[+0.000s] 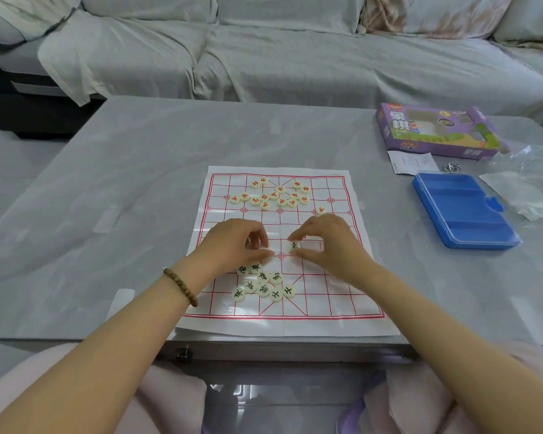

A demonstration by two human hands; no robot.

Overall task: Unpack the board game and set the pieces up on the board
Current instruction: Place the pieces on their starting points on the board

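The paper board [342,277], white with a red grid, lies flat on the near middle of the desk [123,198], its near edge at the desk's front edge. On the board's far half the red-lettered pieces [268,195] sit in a loose heap, off the grid crossings, with one red piece [321,210] apart to the right. The black-lettered pieces [264,285] huddle on the near half, some touching one another. The right hand [326,242] hovers over the board's middle, its grip pinching a single black-lettered piece [294,245] between thumb and forefinger. The left hand [232,245] is just beside it, fingers curled down at the top of the black heap; whether its grip holds a piece I cannot tell. A bead bracelet [181,285] circles the left wrist. To the right of the board lies a blue plastic case [464,211], lid closed. Beyond it are a paper slip [413,162] and the purple game box [436,133], and at the desk's right edge a clear plastic bag [527,186]. A covered sofa [264,51] stands behind the desk
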